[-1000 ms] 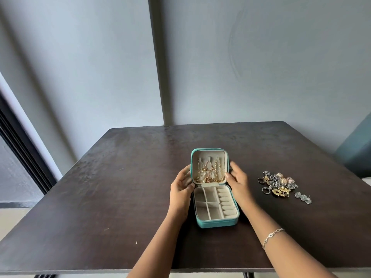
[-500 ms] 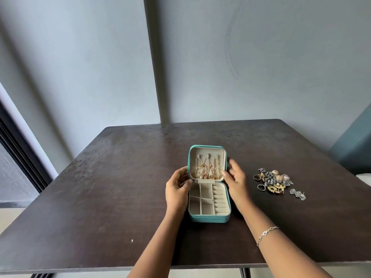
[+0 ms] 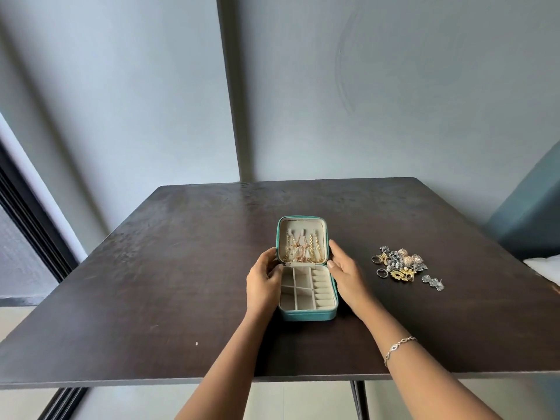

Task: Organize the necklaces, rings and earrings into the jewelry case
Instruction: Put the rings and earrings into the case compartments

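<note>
A teal jewelry case point(image 3: 307, 315) lies open in the middle of the dark table point(image 3: 151, 283), its lid propped up. Gold necklaces point(image 3: 303, 247) hang inside the lid. The cream tray below shows bare compartments and ring rolls. My left hand point(image 3: 263, 280) grips the case's left side near the hinge, fingers curled round the edge. My right hand point(image 3: 345, 274) rests against the right side with fairly straight fingers. To the right of the case, a pile of rings and earrings point(image 3: 400, 263) lies on the table, with a silver earring point(image 3: 433, 282) a little apart.
Grey walls stand behind the table. A teal surface and something white point(image 3: 545, 268) lie past the table's right edge. A dark door frame runs along the left. A silver bracelet point(image 3: 397, 348) sits on my right wrist.
The view has drifted slightly, so everything sits a little further left and higher in frame. Both hands stay at the sides of the open case; the jewelry pile is untouched.
</note>
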Action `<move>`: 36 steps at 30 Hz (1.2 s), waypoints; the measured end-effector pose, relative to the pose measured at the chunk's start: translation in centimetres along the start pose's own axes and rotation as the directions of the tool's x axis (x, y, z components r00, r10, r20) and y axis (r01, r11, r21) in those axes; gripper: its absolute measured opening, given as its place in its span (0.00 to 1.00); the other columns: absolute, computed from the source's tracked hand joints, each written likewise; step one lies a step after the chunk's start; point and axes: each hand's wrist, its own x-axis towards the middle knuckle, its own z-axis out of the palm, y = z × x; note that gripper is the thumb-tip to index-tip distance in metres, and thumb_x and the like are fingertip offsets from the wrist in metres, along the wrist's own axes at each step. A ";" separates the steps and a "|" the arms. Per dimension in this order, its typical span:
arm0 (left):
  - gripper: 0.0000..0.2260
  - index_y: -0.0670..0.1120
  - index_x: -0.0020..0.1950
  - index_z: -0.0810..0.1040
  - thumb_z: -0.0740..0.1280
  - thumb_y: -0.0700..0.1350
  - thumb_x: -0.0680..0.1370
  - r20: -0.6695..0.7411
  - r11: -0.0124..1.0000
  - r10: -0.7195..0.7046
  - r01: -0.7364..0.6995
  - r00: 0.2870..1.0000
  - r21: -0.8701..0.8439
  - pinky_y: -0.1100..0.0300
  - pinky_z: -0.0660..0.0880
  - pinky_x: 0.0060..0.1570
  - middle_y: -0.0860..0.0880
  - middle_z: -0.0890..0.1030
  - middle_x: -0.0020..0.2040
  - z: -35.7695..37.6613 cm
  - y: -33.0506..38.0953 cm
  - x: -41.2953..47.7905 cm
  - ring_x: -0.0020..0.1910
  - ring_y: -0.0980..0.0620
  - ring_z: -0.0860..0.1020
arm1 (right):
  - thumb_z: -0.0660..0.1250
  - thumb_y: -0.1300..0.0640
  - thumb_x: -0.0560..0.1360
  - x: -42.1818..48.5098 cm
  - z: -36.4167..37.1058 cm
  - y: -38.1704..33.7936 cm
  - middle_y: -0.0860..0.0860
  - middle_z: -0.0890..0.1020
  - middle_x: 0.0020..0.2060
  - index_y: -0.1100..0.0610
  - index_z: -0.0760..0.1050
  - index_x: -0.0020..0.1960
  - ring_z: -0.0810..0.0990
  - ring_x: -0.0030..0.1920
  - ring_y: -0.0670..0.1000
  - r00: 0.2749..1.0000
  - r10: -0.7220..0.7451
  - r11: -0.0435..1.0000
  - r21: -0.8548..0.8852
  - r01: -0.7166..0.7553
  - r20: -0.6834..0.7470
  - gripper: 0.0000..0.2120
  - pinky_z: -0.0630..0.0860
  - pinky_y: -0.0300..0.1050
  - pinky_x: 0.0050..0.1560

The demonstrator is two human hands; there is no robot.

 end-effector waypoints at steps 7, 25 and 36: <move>0.15 0.42 0.64 0.74 0.64 0.38 0.76 -0.045 1.000 -0.030 0.030 0.999 -0.010 0.59 0.73 0.58 0.47 0.78 0.61 -0.7 0.0 -1.0 0.55 0.53 0.78 | 0.56 0.63 0.79 -2.4 -0.8 0.0 0.53 0.66 0.70 0.57 0.60 0.72 0.65 0.70 0.49 1.000 -0.018 0.994 -0.104 0.019 0.010 0.22 0.60 0.43 0.71; 0.14 0.44 0.63 0.74 0.60 0.37 0.79 -0.002 0.954 0.108 -0.103 0.994 0.280 0.63 0.69 0.55 0.47 0.79 0.59 -0.9 0.0 -3.7 0.55 0.51 0.76 | 0.66 0.65 0.69 -2.9 -5.1 1.4 0.54 0.81 0.39 0.60 0.80 0.42 0.79 0.40 0.57 0.825 -0.374 0.885 -0.429 0.180 -0.424 0.04 0.75 0.49 0.46; 0.14 0.44 0.61 0.75 0.61 0.35 0.77 -0.012 0.959 0.120 -0.113 0.993 0.260 0.63 0.69 0.54 0.49 0.79 0.56 -1.0 -0.2 -3.5 0.54 0.52 0.76 | 0.70 0.66 0.69 1.5 -11.8 1.3 0.57 0.80 0.45 0.59 0.83 0.45 0.73 0.51 0.59 0.957 -0.173 0.719 -0.694 -0.040 -0.234 0.07 0.66 0.44 0.49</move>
